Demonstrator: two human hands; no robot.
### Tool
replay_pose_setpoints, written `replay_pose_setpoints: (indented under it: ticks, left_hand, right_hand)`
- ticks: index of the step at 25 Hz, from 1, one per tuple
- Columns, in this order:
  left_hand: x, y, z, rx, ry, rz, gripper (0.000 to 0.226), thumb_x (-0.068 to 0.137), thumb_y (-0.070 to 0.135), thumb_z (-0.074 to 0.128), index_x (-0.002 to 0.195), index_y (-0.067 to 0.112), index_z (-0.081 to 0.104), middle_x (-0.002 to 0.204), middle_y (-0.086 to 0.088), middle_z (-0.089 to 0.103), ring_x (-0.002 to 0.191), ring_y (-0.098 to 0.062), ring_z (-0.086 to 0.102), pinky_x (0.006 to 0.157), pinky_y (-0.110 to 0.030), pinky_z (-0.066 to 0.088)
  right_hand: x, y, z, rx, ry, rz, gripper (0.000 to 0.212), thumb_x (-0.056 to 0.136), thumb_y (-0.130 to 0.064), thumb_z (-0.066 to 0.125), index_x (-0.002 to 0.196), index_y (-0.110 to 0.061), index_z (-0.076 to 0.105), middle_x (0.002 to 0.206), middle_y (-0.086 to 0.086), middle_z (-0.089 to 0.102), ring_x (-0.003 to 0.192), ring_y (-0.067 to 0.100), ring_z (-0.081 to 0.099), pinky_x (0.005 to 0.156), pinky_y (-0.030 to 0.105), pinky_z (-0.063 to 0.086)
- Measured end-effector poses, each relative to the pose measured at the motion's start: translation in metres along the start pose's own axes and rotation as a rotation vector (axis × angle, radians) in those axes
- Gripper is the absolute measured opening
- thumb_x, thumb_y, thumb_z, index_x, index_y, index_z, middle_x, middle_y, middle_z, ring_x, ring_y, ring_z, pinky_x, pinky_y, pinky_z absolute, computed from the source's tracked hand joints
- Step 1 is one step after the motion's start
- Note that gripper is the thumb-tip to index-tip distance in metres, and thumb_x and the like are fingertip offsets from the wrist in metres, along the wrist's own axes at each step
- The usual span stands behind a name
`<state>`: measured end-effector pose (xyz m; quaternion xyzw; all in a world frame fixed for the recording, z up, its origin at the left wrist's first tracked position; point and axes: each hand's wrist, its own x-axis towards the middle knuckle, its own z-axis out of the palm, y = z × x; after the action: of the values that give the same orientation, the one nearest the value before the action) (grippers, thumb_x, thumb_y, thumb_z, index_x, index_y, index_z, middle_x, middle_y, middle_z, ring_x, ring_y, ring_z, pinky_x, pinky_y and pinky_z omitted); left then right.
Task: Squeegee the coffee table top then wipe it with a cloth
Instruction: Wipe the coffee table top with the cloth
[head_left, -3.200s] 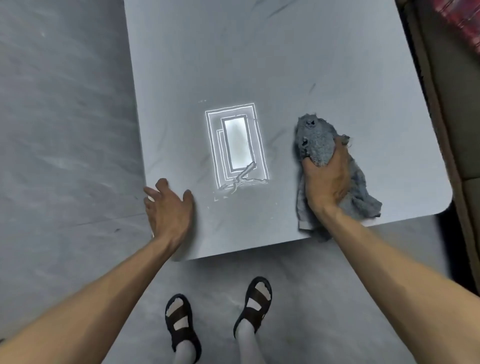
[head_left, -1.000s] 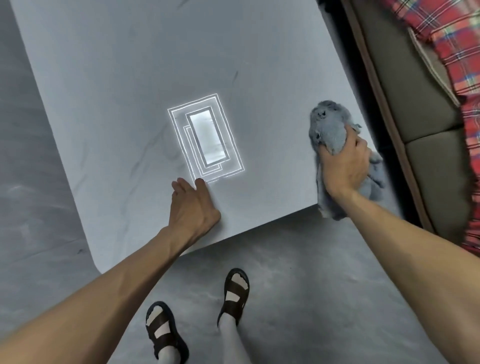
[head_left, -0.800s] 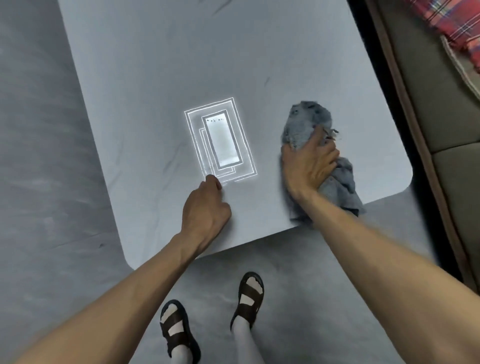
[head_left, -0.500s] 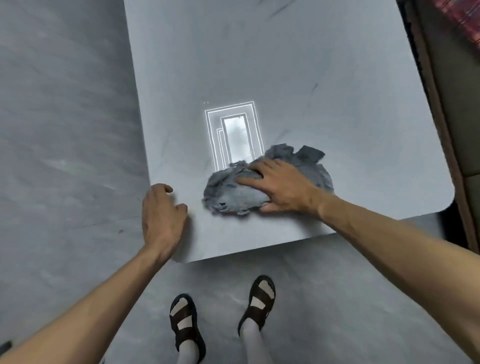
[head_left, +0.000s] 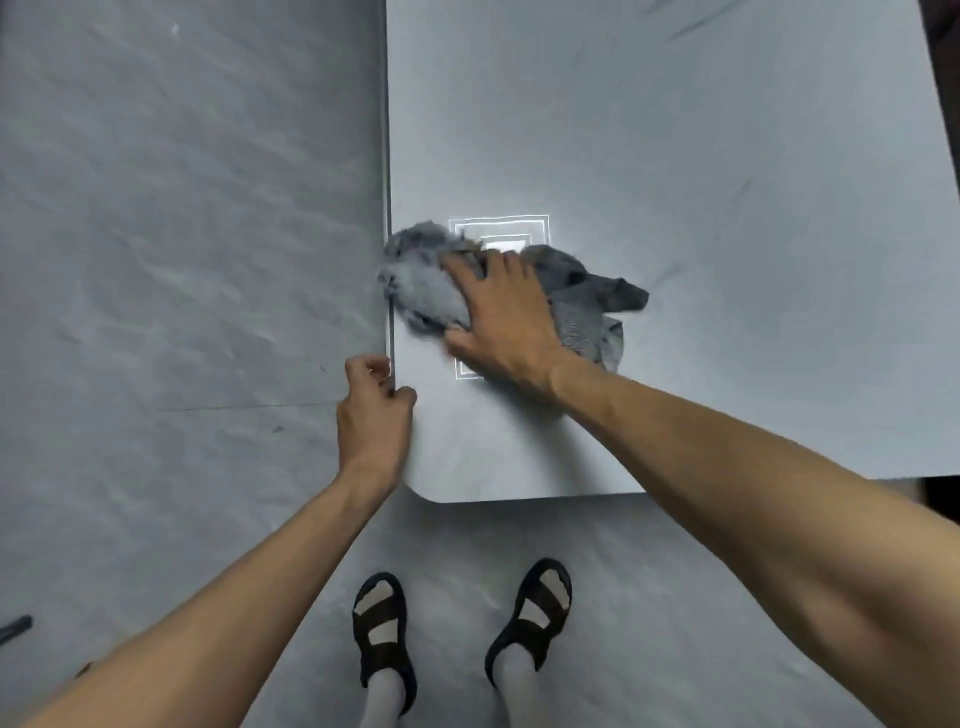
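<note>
The pale grey coffee table top (head_left: 675, 156) fills the upper right of the head view. A crumpled grey cloth (head_left: 426, 280) lies on it at its left edge, a little of it hanging over the side. My right hand (head_left: 501, 317) presses flat on the cloth with fingers spread toward the left. My left hand (head_left: 374, 410) curls over the table's left edge near the front corner, fingers bent around the rim. A bright rectangular light reflection (head_left: 511, 228) shows on the top, partly hidden by the cloth and hand. No squeegee is in view.
Grey marbled floor (head_left: 182, 234) lies left of and in front of the table. My feet in dark sandals (head_left: 530, 618) stand just before the table's rounded front corner (head_left: 431, 496). A dark object (head_left: 15, 626) pokes in at the far left edge.
My right hand has swept the cloth leftward across the top to the left edge. My left hand shifted from resting on the top to gripping the left rim.
</note>
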<state>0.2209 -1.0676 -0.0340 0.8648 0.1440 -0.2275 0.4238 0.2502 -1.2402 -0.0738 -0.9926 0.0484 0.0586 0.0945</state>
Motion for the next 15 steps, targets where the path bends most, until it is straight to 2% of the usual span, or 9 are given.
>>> replay_pose_setpoints:
  ticks: [2, 4, 6, 8, 10, 11, 12, 13, 15]
  left_hand:
    - [0.004, 0.006, -0.002, 0.029, -0.003, -0.039, 0.027, 0.085, 0.012, 0.054, 0.109, 0.019, 0.042, 0.104, -0.002, 0.063, 0.09, -0.027, 0.061, 0.079, -0.049, 0.055]
    - [0.007, 0.008, -0.004, 0.026, -0.043, -0.068, 0.024, 0.085, 0.016, 0.054, 0.106, 0.018, 0.043, 0.104, -0.005, 0.064, 0.084, -0.033, 0.062, 0.074, -0.051, 0.056]
    - [0.01, 0.009, -0.006, 0.022, -0.074, -0.071, 0.023, 0.084, 0.014, 0.051, 0.106, 0.018, 0.046, 0.109, -0.004, 0.062, 0.083, -0.031, 0.062, 0.07, -0.045, 0.055]
    - [0.013, 0.006, -0.009, -0.001, -0.083, -0.079, 0.024, 0.083, 0.012, 0.049, 0.105, 0.02, 0.048, 0.111, -0.002, 0.063, 0.084, -0.028, 0.061, 0.068, -0.038, 0.051]
    - [0.014, 0.0, -0.012, -0.051, -0.099, -0.105, 0.023, 0.082, 0.012, 0.05, 0.103, 0.021, 0.049, 0.107, -0.001, 0.065, 0.085, -0.023, 0.062, 0.066, -0.032, 0.049]
    - [0.015, -0.004, -0.013, -0.086, -0.11, -0.13, 0.021, 0.082, 0.012, 0.052, 0.1, 0.023, 0.05, 0.106, -0.001, 0.066, 0.088, -0.021, 0.062, 0.064, -0.03, 0.048]
    - [0.015, -0.007, -0.015, -0.135, -0.114, -0.165, 0.019, 0.084, 0.012, 0.053, 0.097, 0.025, 0.05, 0.105, -0.001, 0.067, 0.091, -0.02, 0.063, 0.064, -0.028, 0.048]
    - [0.015, -0.009, -0.016, -0.192, -0.09, -0.196, 0.018, 0.085, 0.012, 0.055, 0.093, 0.027, 0.05, 0.105, -0.001, 0.067, 0.093, -0.02, 0.064, 0.065, -0.027, 0.048]
    - [0.015, -0.012, -0.021, -0.252, 0.093, -0.186, 0.019, 0.088, 0.007, 0.054, 0.088, 0.026, 0.05, 0.102, 0.0, 0.068, 0.095, -0.019, 0.066, 0.069, -0.025, 0.048]
  right_hand:
    - [-0.018, 0.009, -0.003, -0.042, -0.167, -0.454, 0.08, 0.072, -0.056, 0.063, 0.143, -0.028, 0.038, 0.124, 0.016, 0.051, 0.111, 0.032, 0.048, 0.093, 0.043, 0.04]
    - [-0.033, 0.053, -0.017, -0.035, -0.213, -0.494, 0.08, 0.071, -0.054, 0.067, 0.142, -0.029, 0.04, 0.124, 0.015, 0.051, 0.111, 0.031, 0.049, 0.091, 0.04, 0.041]
    - [-0.038, 0.102, -0.028, 0.05, -0.084, -0.169, 0.075, 0.071, -0.052, 0.063, 0.139, -0.031, 0.042, 0.118, 0.013, 0.053, 0.107, 0.033, 0.051, 0.086, 0.038, 0.041]
    - [-0.017, 0.127, -0.03, 0.107, 0.155, 0.416, 0.071, 0.075, -0.052, 0.058, 0.139, -0.028, 0.04, 0.118, 0.015, 0.054, 0.108, 0.035, 0.05, 0.091, 0.041, 0.039]
    - [0.03, 0.107, -0.028, 0.183, 0.25, 0.992, 0.073, 0.08, -0.055, 0.057, 0.142, -0.021, 0.038, 0.13, 0.019, 0.05, 0.117, 0.037, 0.046, 0.101, 0.045, 0.034]
    - [0.051, 0.084, -0.027, 0.223, 0.223, 1.104, 0.074, 0.08, -0.057, 0.057, 0.142, -0.019, 0.038, 0.135, 0.02, 0.047, 0.12, 0.036, 0.044, 0.103, 0.045, 0.033]
    - [0.065, 0.059, -0.025, 0.194, 0.183, 1.073, 0.074, 0.08, -0.057, 0.057, 0.141, -0.018, 0.038, 0.137, 0.02, 0.047, 0.12, 0.035, 0.046, 0.101, 0.046, 0.034]
    - [0.072, 0.036, -0.019, 0.114, 0.17, 0.915, 0.073, 0.079, -0.056, 0.056, 0.139, -0.018, 0.04, 0.132, 0.019, 0.05, 0.115, 0.035, 0.05, 0.097, 0.046, 0.038]
    - [0.054, -0.011, -0.005, 0.026, 0.131, 0.352, 0.068, 0.074, -0.052, 0.056, 0.134, -0.022, 0.047, 0.117, 0.018, 0.058, 0.1, 0.037, 0.055, 0.083, 0.043, 0.041]
